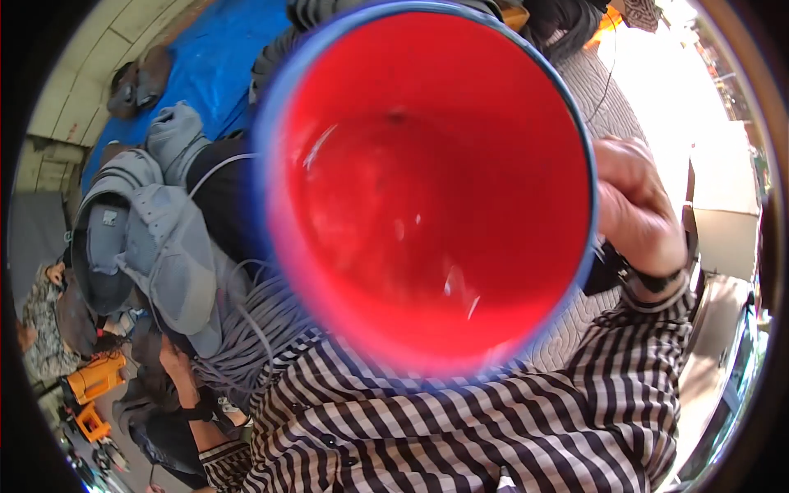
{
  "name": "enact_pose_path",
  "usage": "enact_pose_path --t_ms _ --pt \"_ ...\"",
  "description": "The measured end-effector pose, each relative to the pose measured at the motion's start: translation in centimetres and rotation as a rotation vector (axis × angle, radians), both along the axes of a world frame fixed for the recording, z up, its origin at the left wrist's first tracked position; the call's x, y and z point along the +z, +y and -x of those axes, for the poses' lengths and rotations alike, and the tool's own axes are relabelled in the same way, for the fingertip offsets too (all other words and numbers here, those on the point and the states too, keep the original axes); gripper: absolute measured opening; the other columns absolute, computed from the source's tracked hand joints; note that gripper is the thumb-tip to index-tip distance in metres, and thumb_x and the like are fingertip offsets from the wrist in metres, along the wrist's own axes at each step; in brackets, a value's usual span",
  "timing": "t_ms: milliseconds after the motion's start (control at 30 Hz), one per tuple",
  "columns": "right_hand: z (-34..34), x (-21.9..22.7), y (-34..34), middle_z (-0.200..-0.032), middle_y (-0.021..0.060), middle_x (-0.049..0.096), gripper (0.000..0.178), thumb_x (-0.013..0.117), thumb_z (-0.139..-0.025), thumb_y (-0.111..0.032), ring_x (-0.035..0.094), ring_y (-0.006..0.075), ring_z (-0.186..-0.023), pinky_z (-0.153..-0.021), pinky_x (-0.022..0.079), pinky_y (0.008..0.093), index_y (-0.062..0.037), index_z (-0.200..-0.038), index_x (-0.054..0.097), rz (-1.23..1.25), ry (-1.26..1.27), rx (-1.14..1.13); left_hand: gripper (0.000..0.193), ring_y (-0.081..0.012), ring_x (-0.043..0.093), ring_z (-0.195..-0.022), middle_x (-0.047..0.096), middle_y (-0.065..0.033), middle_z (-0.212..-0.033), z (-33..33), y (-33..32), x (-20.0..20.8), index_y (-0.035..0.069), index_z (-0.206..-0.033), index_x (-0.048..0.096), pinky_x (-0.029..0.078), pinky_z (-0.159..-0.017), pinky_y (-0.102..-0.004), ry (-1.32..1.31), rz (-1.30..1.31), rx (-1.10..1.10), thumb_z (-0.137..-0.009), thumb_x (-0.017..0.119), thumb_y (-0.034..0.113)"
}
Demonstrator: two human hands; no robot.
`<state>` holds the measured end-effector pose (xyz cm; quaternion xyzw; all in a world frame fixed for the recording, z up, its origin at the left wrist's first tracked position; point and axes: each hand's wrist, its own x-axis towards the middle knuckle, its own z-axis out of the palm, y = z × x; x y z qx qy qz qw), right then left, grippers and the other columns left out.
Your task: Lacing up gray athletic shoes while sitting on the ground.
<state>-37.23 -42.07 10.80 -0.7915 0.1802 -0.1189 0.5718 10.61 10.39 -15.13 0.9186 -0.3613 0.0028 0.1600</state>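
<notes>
A large mug (448,197), red inside with a blue rim, fills the middle of the view close up, tipped so its opening faces me. Its near edge is blurred, and glints show on the inner wall and bottom. My right hand (637,201) is closed at the mug's right side, where a handle would be; the mug hides part of the fingers. Low on the left, my left hand (177,366) is beside a coil of grey cable (255,329) and below grey shoes (177,255). Its fingers are mostly hidden, so what it holds does not show.
A blue tarp (209,66) lies at the upper left with brown shoes (140,82) near it. Orange tool-like objects (97,378) are at the lower left, by camouflage cloth (45,320). Grey ribbed matting (612,107) and pale boxes (723,238) are on the right.
</notes>
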Motion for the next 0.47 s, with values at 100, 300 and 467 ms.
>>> enact_pose_path --t_ms 100,300,467 --pt "3.4 -5.9 -1.0 -0.067 0.0021 0.061 0.036 0.053 -0.098 -0.034 0.057 0.0072 -0.054 -0.050 0.046 0.0207 -0.0013 -0.092 0.065 -0.185 -0.003 -0.273 0.038 -0.0280 0.061 -0.092 0.064 -0.0205 -0.101 2.0 -3.5 2.3 -0.005 -0.121 0.055 0.046 -0.081 -0.0339 0.155 0.106 0.007 -0.085 0.043 0.002" --pt "10.7 -19.3 -3.4 -0.069 0.0004 0.060 0.036 0.050 -0.099 -0.036 0.059 0.0078 -0.057 -0.054 0.047 0.0218 -0.0057 -0.084 0.060 -0.323 0.057 -0.636 0.045 -0.0253 0.059 -0.073 0.065 -0.0214 -0.089 -0.2 -1.3 0.6 -0.001 -0.125 0.054 0.046 -0.069 -0.0335 0.087 0.022 0.016 -0.083 0.040 -0.006" --pt "15.8 -31.9 -2.7 -0.066 0.0049 0.060 0.041 0.050 -0.097 -0.042 0.061 0.0130 -0.054 -0.048 0.048 0.0242 -0.0053 -0.081 0.057 -0.374 0.095 -1.042 0.045 -0.0255 0.052 -0.065 0.065 -0.0217 -0.085 -0.5 -0.7 0.6 -0.001 -0.125 0.054 0.044 -0.064 -0.0336 0.048 0.007 -0.005 -0.083 0.038 -0.006"
